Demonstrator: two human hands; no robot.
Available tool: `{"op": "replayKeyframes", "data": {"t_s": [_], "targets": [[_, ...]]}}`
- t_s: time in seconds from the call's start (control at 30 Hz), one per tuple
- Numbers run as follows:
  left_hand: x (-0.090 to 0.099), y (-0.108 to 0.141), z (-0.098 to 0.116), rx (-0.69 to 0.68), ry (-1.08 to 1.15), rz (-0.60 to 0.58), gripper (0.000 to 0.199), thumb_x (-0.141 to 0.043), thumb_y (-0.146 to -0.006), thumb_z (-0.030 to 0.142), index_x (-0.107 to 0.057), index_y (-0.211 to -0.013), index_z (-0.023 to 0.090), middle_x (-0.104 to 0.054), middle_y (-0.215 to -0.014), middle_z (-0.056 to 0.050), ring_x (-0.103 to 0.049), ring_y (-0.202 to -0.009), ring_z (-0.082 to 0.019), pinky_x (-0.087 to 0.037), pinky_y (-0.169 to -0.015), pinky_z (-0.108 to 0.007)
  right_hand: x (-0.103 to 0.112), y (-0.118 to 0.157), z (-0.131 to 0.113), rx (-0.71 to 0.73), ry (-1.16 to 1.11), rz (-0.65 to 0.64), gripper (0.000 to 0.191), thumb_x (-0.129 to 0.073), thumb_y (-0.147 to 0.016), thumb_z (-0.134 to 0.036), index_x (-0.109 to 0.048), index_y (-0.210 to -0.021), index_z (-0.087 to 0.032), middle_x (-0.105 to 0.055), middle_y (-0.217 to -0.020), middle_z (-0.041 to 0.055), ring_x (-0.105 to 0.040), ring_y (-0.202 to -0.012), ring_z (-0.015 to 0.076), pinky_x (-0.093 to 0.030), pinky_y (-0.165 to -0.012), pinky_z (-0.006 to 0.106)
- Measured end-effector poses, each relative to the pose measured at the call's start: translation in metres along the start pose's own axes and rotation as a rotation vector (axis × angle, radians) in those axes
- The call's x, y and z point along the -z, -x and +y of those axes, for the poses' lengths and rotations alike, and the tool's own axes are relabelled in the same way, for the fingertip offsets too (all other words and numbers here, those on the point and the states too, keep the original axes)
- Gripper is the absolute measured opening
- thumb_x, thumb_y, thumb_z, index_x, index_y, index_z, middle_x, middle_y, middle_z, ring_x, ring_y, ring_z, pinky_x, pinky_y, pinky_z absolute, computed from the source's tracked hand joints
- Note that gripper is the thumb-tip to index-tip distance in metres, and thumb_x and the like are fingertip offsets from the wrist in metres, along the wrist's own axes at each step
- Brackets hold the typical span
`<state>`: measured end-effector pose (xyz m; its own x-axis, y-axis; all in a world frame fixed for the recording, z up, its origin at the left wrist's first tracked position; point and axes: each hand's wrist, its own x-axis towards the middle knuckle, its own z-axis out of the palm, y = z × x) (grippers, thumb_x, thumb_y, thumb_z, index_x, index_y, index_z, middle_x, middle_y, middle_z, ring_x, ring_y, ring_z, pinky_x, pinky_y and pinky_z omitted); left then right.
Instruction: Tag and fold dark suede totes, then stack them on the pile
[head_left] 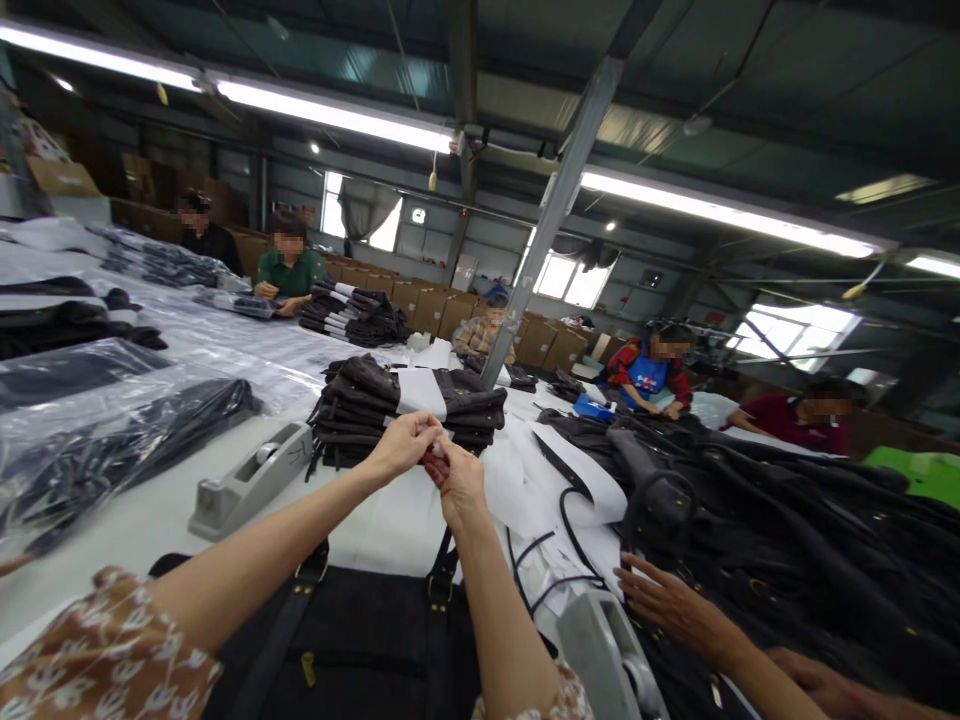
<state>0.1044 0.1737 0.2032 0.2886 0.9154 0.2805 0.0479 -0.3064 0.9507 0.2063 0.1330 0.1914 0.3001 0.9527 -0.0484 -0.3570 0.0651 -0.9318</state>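
Note:
My left hand (405,446) and my right hand (460,480) meet in front of me, fingertips pinched together. Between them shows a small whitish bit, too small to name. Just behind them is a stack of folded black bags (352,405) with a white paper band (421,392) around the top one. Below my forearms lies a black bag (367,650) with straps and brass-coloured fittings, partly covered by my arms. A grey tape dispenser (251,480) stands left of my hands, and a second tape dispenser (600,640) is at the lower right.
At right, a co-worker's hand (675,605) reaches beside a large heap of black bags (787,520). Plastic-wrapped bags (112,420) lie at left. White paper strips (577,470) and thin black straps are strewn right of centre. A slanted metal post (551,220) rises behind the stack. Several people work farther back.

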Motion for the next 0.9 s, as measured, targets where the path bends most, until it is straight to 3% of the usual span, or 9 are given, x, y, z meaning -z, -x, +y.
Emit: {"op": "replayKeyframes", "data": {"t_s": [0.17, 0.27, 0.47, 0.73, 0.9], "targets": [[0.001, 0.002, 0.004, 0.054, -0.010, 0.005, 0.024, -0.057, -0.077, 0.038, -0.062, -0.072, 0.015, -0.061, -0.064, 0.001, -0.054, -0.058, -0.011, -0.040, -0.054, -0.019, 0.000, 0.003, 0.001, 0.002, -0.063, 0.002, 0.031, -0.079, -0.060, -0.035, -0.065, -0.074, -0.012, -0.065, -0.060, 0.0021, -0.060, -0.052, 0.0106, -0.048, -0.047, 0.019], [0.005, -0.006, 0.010, 0.181, 0.001, 0.020, 0.019, -0.057, -0.077, 0.033, -0.060, -0.075, 0.014, -0.059, -0.061, 0.002, -0.053, -0.054, -0.009, -0.041, -0.053, -0.019, -0.003, 0.001, 0.003, 0.097, 0.010, 0.031, 0.031, -0.076, -0.063, -0.038, -0.065, -0.072, -0.011, -0.063, -0.055, 0.0013, -0.054, -0.044, 0.0088, -0.041, -0.040, 0.018], [0.017, -0.027, 0.031, 0.455, -0.006, -0.146, 0.011, -0.066, -0.065, 0.020, -0.062, -0.073, 0.014, -0.060, -0.052, 0.001, -0.053, -0.042, -0.011, -0.041, -0.046, -0.021, -0.001, -0.007, 0.003, 0.266, 0.252, 0.029, 0.030, -0.067, -0.070, -0.043, -0.065, -0.066, -0.013, -0.056, -0.044, -0.0018, -0.043, -0.036, 0.0070, -0.029, -0.036, 0.018], [0.021, -0.026, 0.035, 0.559, 0.050, -0.206, 0.013, -0.071, -0.063, 0.021, -0.063, -0.070, 0.013, -0.063, -0.058, -0.002, -0.061, -0.054, -0.013, -0.050, -0.058, -0.024, 0.006, -0.014, 0.008, 0.350, 0.483, 0.048, 0.038, -0.061, -0.073, -0.051, -0.068, -0.072, -0.014, -0.057, -0.046, -0.0013, -0.047, -0.041, 0.0099, -0.035, -0.044, 0.021], [0.022, -0.028, 0.031, 0.564, 0.062, -0.166, 0.013, -0.070, -0.062, 0.017, -0.059, -0.068, 0.014, -0.061, -0.056, 0.001, -0.059, -0.052, -0.011, -0.050, -0.058, -0.022, 0.004, -0.010, 0.009, 0.415, 0.563, 0.031, 0.040, -0.058, -0.077, -0.052, -0.068, -0.081, -0.013, -0.057, -0.049, -0.0013, -0.051, -0.045, 0.0121, -0.038, -0.048, 0.022]]}}
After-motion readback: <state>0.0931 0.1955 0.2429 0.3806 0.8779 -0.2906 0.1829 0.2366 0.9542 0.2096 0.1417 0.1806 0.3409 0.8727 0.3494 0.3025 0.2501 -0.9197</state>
